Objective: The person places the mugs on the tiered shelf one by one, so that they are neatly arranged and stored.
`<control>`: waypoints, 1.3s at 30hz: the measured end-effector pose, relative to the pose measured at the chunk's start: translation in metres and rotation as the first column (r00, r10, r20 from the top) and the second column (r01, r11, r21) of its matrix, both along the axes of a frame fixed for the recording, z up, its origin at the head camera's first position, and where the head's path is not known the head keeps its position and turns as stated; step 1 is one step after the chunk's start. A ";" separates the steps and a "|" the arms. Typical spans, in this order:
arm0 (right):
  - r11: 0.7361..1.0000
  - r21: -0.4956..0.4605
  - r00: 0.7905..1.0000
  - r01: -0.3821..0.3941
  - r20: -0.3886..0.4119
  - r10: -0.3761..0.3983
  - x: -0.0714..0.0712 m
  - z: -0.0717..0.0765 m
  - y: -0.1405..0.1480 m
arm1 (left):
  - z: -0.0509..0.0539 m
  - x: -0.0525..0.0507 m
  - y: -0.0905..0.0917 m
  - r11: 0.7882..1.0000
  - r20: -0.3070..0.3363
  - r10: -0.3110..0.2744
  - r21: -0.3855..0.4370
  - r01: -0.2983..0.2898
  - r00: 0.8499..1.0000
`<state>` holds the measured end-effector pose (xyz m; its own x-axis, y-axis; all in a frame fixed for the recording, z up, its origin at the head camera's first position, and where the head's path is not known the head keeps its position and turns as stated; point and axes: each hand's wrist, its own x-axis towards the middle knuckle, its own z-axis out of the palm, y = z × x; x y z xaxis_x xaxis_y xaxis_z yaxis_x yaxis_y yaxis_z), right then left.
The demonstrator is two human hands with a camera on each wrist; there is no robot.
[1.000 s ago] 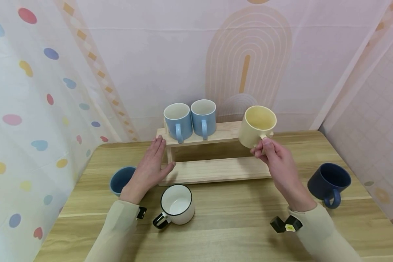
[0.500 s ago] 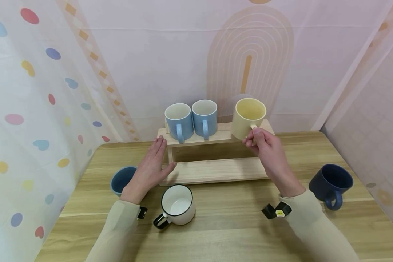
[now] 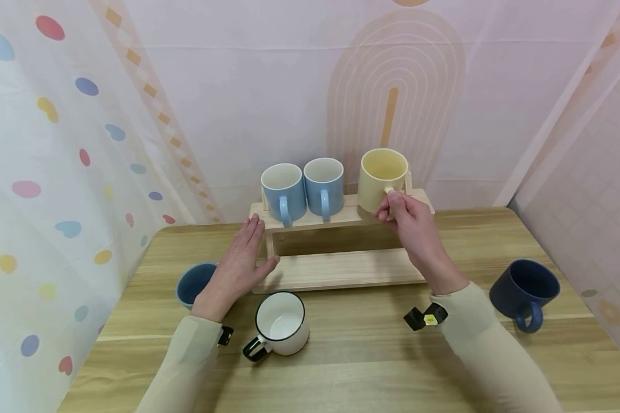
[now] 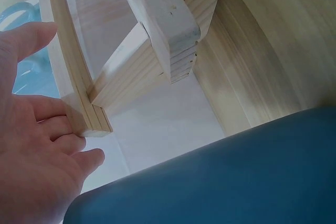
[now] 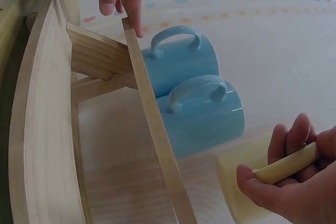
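One yellow mug (image 3: 373, 189) at the upper shelf (image 3: 350, 214), grasped by its handle (image 5: 289, 164) in the right hand (image 3: 410, 226).

Shifted toward 10 o'clock since a second ago, closer to the inner light blue mug (image 3: 317, 179); unchanged, the left hand (image 3: 237, 264), spread and holding nothing, fingertips touching the shelf's 9 o'clock end. Yellow mug resting on the shelf or just above it: cannot tell. Slim gap at 9 o'clock before the inner light blue mug; wider room at 3 o'clock, out to the shelf's end; front edge at 6 o'clock, with the lower shelf (image 3: 341, 268) beneath. Right hand at the mug's 5 o'clock, left hand well apart at its 8 o'clock. Farther off: white mug (image 3: 284, 324) at 7 o'clock, dark blue mug (image 3: 511, 298) at 4 o'clock.
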<state>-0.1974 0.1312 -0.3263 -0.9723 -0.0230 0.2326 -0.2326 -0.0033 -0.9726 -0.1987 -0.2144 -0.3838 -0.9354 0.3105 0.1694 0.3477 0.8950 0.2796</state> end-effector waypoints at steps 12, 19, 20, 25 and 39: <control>1.000 0.021 1.000 -0.006 -0.008 0.007 -0.016 -0.001 -0.012 | 0.001 -0.001 0.000 1.000 0.007 0.001 -0.002 -0.001 1.000; 1.000 0.028 1.000 0.000 0.005 0.000 -0.024 -0.004 -0.015 | 0.000 -0.001 0.000 1.000 0.000 -0.004 -0.003 0.004 1.000; 1.000 0.030 1.000 0.001 0.005 -0.001 -0.025 -0.004 -0.016 | 0.000 -0.002 0.000 1.000 0.000 -0.004 -0.003 0.004 1.000; 1.000 0.028 1.000 -0.001 0.010 0.001 -0.030 -0.007 -0.016 | 0.000 -0.003 0.001 1.000 0.001 -0.005 -0.003 0.005 1.000; 0.999 0.044 0.999 -0.015 0.050 0.013 -0.037 -0.018 -0.017 | -0.001 -0.002 0.002 1.000 0.004 0.006 -0.007 -0.006 1.000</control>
<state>-0.2346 0.1144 -0.3443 -0.9821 -0.0460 0.1826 -0.1844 0.0366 -0.9822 -0.2010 -0.2120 -0.3845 -0.9377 0.3065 0.1636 0.3416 0.8989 0.2742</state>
